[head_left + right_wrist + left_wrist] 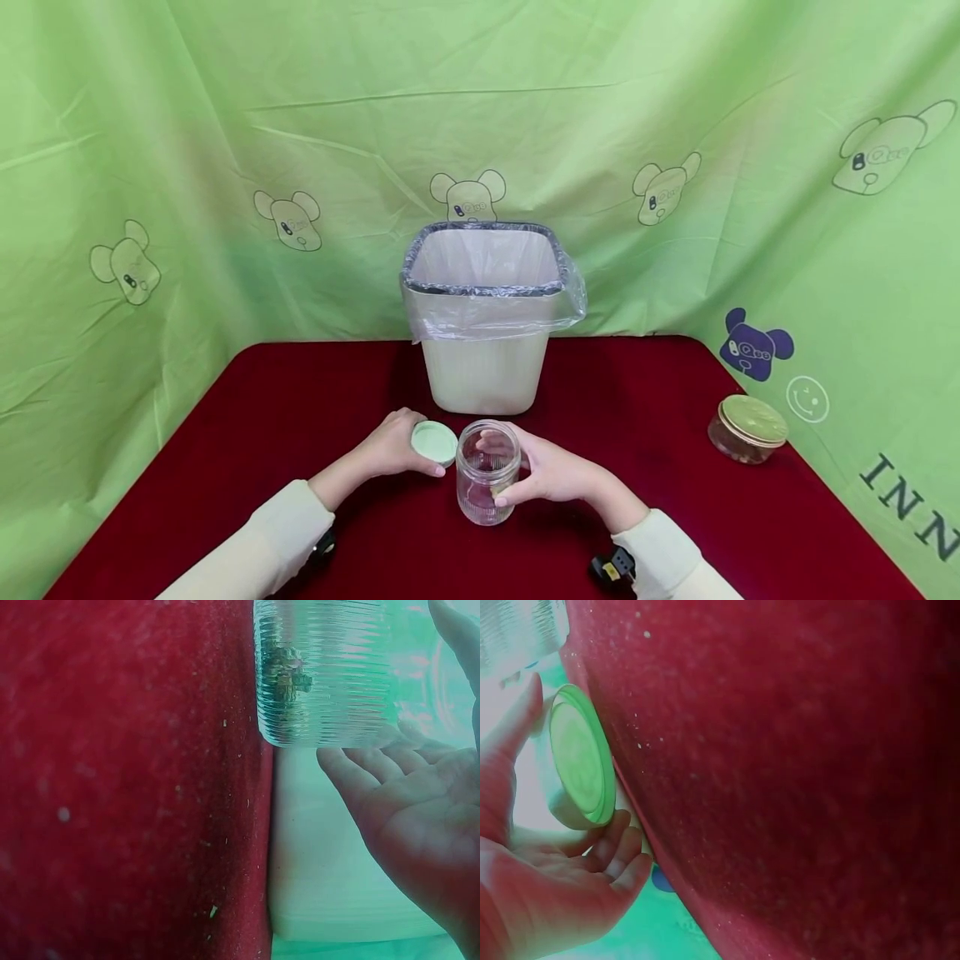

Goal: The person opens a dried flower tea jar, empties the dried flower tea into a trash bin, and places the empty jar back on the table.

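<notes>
In the head view my left hand holds a round pale green jar lid by its edge, thumb on the near side. The left wrist view shows the lid tilted between thumb and fingers. Just to its right, my right hand grips a clear ribbed glass jar, fingers behind it and thumb in front. The jar is upright, its mouth uncovered. Through its lower wall in the right wrist view shows a small dark patch; whether it lies inside, I cannot tell.
Behind the hands stands a white bin lined with a clear plastic bag. A low jar with a gold-green lid sits at the red table's right edge. Green printed cloth hangs around the table.
</notes>
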`<state>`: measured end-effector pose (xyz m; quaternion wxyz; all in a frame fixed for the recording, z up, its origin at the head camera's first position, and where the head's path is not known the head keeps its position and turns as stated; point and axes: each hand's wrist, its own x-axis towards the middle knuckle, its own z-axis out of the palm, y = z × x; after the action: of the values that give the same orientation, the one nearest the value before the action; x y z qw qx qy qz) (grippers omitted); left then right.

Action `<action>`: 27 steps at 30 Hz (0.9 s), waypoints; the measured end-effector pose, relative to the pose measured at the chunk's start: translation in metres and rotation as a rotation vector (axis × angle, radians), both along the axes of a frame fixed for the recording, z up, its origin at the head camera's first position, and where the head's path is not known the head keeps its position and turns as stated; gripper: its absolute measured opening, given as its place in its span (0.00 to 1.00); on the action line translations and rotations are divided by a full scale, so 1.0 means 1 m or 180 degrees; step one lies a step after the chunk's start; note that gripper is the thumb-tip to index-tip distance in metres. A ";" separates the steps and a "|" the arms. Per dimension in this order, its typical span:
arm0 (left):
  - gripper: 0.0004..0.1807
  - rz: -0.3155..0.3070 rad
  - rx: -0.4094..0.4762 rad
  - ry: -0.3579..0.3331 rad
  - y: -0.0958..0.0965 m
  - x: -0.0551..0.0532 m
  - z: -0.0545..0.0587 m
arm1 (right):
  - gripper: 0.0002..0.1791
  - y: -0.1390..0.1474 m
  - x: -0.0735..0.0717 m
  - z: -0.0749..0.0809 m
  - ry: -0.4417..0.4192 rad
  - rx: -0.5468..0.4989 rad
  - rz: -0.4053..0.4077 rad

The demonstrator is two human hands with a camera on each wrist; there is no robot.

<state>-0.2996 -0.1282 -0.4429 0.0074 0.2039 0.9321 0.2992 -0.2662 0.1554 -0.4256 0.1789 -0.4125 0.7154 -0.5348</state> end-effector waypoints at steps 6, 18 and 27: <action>0.44 -0.0004 -0.0175 -0.0049 0.000 0.001 0.002 | 0.45 0.001 0.000 -0.001 0.0005 0.0046 -0.0036; 0.44 -0.0080 -0.0508 0.0168 0.001 -0.001 -0.001 | 0.45 0.001 0.000 0.001 0.0012 0.0047 -0.0035; 0.43 -0.0106 -0.0874 0.0180 0.004 -0.001 0.004 | 0.46 0.000 0.001 0.002 -0.0012 0.0060 -0.0036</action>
<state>-0.3005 -0.1238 -0.4393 0.0139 0.2247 0.9606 0.1628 -0.2650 0.1558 -0.4241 0.1811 -0.4057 0.7224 -0.5298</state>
